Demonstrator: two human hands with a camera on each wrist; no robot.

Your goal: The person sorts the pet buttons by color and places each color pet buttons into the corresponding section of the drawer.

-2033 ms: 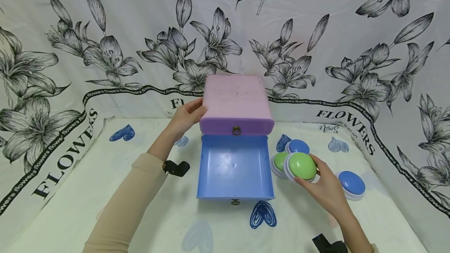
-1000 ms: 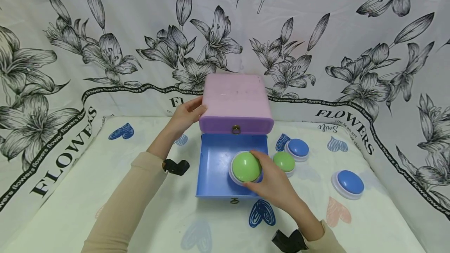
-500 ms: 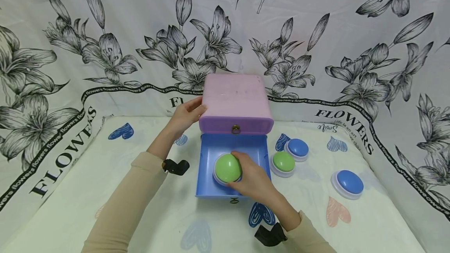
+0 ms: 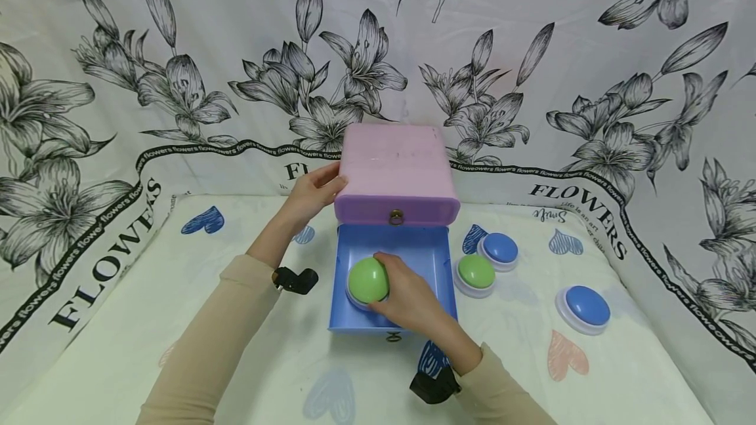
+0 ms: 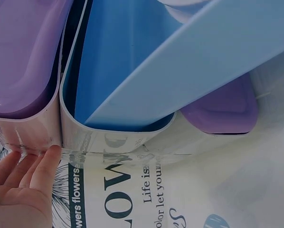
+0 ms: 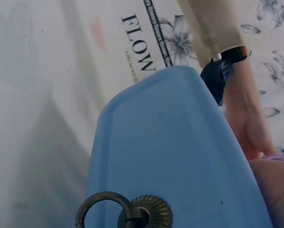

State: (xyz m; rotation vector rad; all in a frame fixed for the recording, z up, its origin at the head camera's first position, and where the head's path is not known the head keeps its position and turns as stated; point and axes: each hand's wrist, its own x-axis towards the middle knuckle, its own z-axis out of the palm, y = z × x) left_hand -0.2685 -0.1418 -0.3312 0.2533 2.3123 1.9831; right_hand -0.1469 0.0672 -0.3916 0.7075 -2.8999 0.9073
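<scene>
My right hand grips a green dome button with a white base, low inside the left half of the pulled-out blue drawer. Thumb and fingers hold its right side. My left hand rests its fingers against the left side of the pink drawer cabinet; the left wrist view shows those fingertips touching the wall, nearly straight. In the right wrist view the drawer front with its brass ring pull covers most of the right hand.
To the right of the drawer, another green dome button sits beside a blue one. Farther right stands a second blue button. A purple drawer front is shut above the blue drawer. Flower-printed cloth hangs behind.
My right hand has carried the green button from beside the drawer, leftward over its right wall, and down into its left half. The left hand has stayed at the cabinet.
</scene>
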